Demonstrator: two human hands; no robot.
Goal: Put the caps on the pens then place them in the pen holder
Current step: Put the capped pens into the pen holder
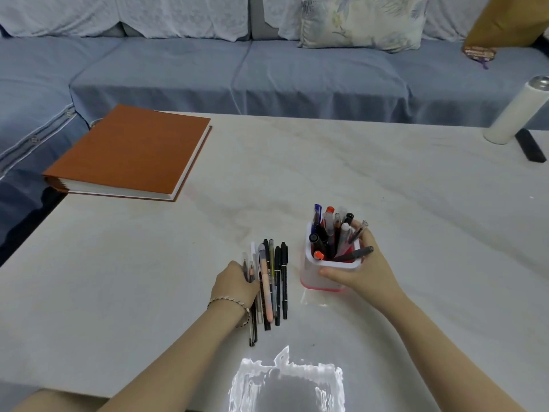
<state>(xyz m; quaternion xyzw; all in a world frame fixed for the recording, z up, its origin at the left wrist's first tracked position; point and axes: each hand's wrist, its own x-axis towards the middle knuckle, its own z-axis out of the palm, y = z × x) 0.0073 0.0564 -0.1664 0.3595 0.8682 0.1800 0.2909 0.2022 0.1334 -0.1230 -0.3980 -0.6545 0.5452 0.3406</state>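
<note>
White squarish pen holder [309, 263] clasped by right hand [364, 272]; left hand [234, 282] curled on loose pens [273, 281].

The fingertips of the left hand [236, 282] are hidden among the loose pens [269, 285], so which pen is touched cannot be told, and the lower ends of the leftmost pens are covered by the wrist. The far side of the pen holder [329, 267] is masked by the right hand [361, 269], and the lower parts of the pens inside [334, 233] are concealed by its wall. Print on the pens is too small to be read. Beyond the right hand, the white cylinder [518, 110] is cut by the picture's edge. Near the wrists, part of the counter [148, 278] is washed out by a glare patch [286, 385]
</note>
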